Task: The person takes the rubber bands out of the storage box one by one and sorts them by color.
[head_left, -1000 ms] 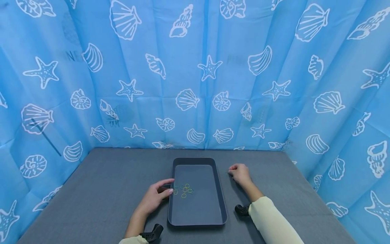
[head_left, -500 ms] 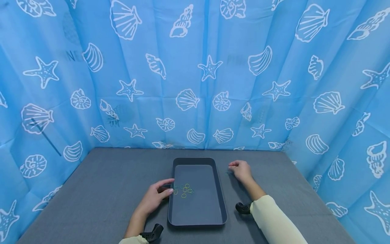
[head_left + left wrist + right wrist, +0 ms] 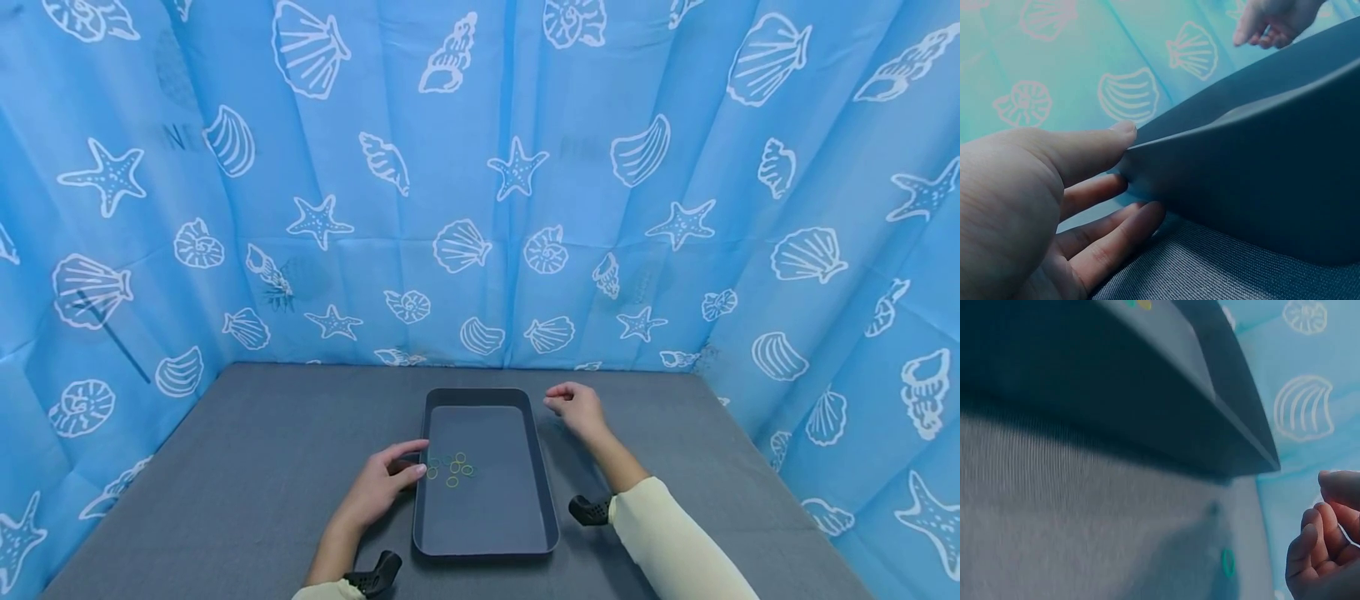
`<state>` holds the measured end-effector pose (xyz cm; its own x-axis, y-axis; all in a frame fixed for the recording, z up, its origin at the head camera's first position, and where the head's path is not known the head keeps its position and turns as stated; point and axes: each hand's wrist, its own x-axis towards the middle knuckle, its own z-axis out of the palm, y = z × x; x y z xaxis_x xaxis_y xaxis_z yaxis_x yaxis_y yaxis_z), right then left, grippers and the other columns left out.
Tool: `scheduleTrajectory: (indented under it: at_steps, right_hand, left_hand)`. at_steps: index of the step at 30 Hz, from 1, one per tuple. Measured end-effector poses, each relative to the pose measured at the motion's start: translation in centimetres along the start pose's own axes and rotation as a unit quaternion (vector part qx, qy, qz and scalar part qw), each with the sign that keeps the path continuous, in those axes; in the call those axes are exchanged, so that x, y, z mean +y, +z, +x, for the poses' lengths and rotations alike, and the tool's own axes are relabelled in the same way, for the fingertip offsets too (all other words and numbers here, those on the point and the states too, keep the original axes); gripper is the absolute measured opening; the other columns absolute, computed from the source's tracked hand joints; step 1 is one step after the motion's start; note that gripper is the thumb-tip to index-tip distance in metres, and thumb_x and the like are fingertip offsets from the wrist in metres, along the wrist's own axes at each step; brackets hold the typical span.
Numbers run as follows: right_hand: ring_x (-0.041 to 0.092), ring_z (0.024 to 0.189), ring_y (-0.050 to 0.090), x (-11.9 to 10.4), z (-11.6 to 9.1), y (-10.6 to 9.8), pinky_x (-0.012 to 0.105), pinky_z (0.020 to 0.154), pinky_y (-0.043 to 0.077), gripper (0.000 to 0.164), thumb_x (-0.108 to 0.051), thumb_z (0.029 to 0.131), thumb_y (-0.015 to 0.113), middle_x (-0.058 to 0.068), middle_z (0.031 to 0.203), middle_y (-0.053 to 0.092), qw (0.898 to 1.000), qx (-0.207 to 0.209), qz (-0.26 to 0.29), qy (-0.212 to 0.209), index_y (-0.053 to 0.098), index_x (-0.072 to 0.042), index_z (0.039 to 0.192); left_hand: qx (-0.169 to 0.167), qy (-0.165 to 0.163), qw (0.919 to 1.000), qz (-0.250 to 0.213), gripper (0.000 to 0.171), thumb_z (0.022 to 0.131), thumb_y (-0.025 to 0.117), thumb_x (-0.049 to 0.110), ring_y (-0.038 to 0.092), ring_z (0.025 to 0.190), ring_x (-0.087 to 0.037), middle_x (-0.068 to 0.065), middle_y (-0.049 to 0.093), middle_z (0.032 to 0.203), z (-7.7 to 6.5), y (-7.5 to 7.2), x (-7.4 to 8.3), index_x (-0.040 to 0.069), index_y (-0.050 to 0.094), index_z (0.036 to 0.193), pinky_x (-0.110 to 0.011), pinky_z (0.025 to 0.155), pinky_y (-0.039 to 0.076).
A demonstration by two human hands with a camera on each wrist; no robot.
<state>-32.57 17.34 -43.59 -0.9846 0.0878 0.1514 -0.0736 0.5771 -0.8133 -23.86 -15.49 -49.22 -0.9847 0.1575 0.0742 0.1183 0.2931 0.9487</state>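
A dark grey rectangular baking tray [image 3: 491,517] stands on the table. Inside it, toward the left wall, lie several thin yellow and green bands [image 3: 452,482] like small rubber bands. My left hand [image 3: 378,487] holds the tray's left side; in the left wrist view its thumb [image 3: 1094,150] lies at the rim and other fingers meet the outer wall. Just beyond the tray's right rim hovers my right hand [image 3: 581,410], fingers bent and fingertips close together. Whether something tiny sits between them cannot be made out. A green band [image 3: 1228,562] lies on the table near it.
Grey cloth [image 3: 285,458] covers the table. A blue curtain [image 3: 480,192] with white shells and starfish encloses the back and sides. Black straps with camera mounts [image 3: 588,510] sit at both wrists, and the right one is close to the tray's side.
The right hand has risen and shifted left toward the tray's far right corner, away from where it was low over the table. The left hand and the tray stay put.
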Motion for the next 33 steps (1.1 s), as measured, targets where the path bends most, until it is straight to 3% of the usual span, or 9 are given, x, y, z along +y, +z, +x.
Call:
scheduleTrajectory:
  at_steps: [6,10,14,22,33]
  right_hand:
    - [0.021,0.079,0.059,-1.5,-0.6,0.9,0.034,0.065,0.049,0.014,-0.011,0.092,0.067,0.009,0.091,0.065,0.998,-0.012,0.049,0.024,0.068,0.0,0.101]
    - [0.027,0.083,0.061,-2.6,-0.9,1.4,0.038,0.071,0.053,0.018,-0.01,0.092,0.066,0.011,0.094,0.065,0.994,-0.028,0.1,0.038,0.066,0.002,0.105]
    - [0.034,0.089,0.062,-3.7,-1.2,1.9,0.033,0.069,0.053,0.021,-0.009,0.092,0.067,0.012,0.094,0.065,0.99,-0.042,0.131,0.042,0.065,0.004,0.109]
    - [0.023,0.082,0.062,-5.2,-1.5,3.2,0.031,0.068,0.05,0.021,-0.01,0.091,0.068,0.01,0.096,0.064,0.988,-0.064,0.136,0.035,0.066,0.003,0.108]
    - [0.038,0.094,0.063,-5.8,-1.7,4.9,0.036,0.071,0.053,0.023,-0.012,0.09,0.069,0.008,0.095,0.065,0.982,-0.138,0.128,0.01,0.065,0.002,0.108]
  left_hand:
    - [0.001,-0.005,1.0,-0.001,0.04,0.094,0.067,0.022,0.057,0.111,-0.027,-0.012,0.053,0.137,-0.1,0.0,0.1,0.012,0.061,0.132,-0.05,0.093,0.046]
    - [0.002,-0.007,1.0,0.0,0.04,0.094,0.067,0.021,0.058,0.111,-0.027,-0.012,0.053,0.137,-0.1,0.0,0.2,0.013,0.061,0.132,-0.05,0.093,0.045]
    - [0.001,-0.004,1.0,0.0,0.04,0.094,0.066,0.02,0.058,0.11,-0.027,-0.013,0.053,0.137,-0.1,0.0,0.2,0.012,0.061,0.132,-0.049,0.093,0.046]
    - [0.004,0.004,1.0,0.007,0.039,0.093,0.067,0.021,0.057,0.112,-0.029,-0.013,0.054,0.136,0.0,0.1,0.0,0.012,0.062,0.131,-0.051,0.094,0.045]
    - [0.009,-0.004,0.9999,0.003,0.04,0.093,0.067,0.021,0.057,0.112,-0.027,-0.011,0.053,0.138,-0.1,0.0,0.3,0.014,0.061,0.132,-0.051,0.094,0.045]
